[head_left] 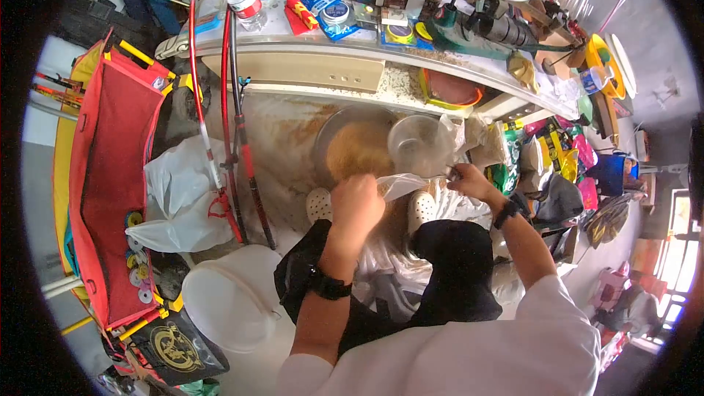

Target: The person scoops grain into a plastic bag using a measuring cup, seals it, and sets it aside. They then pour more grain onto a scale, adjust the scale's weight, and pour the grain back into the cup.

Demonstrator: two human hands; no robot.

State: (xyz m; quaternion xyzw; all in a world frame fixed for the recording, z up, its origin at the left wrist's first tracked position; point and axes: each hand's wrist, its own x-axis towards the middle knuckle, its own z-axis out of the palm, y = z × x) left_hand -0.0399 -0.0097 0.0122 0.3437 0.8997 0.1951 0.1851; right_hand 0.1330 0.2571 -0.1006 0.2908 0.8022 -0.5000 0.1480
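Observation:
My left hand (357,207) is closed on one edge of a whitish plastic bag (402,185), with a watch strap on the wrist. At the bag's other side, my right hand (471,182) has its fingers closed on a small dark part whose nature I cannot make out. Just beyond both hands, a wide metal basin (320,148) holds tan powder or grain (359,148). A round metal pan or sieve (419,145) overlaps the basin's right side, close to my right hand.
A cluttered workbench (293,48) runs across the top. Rods (244,147) lean at the left beside a white plastic bag (183,191) and a red carrier (117,176). A white bucket (231,297) stands lower left; colourful packets (565,154) lie right.

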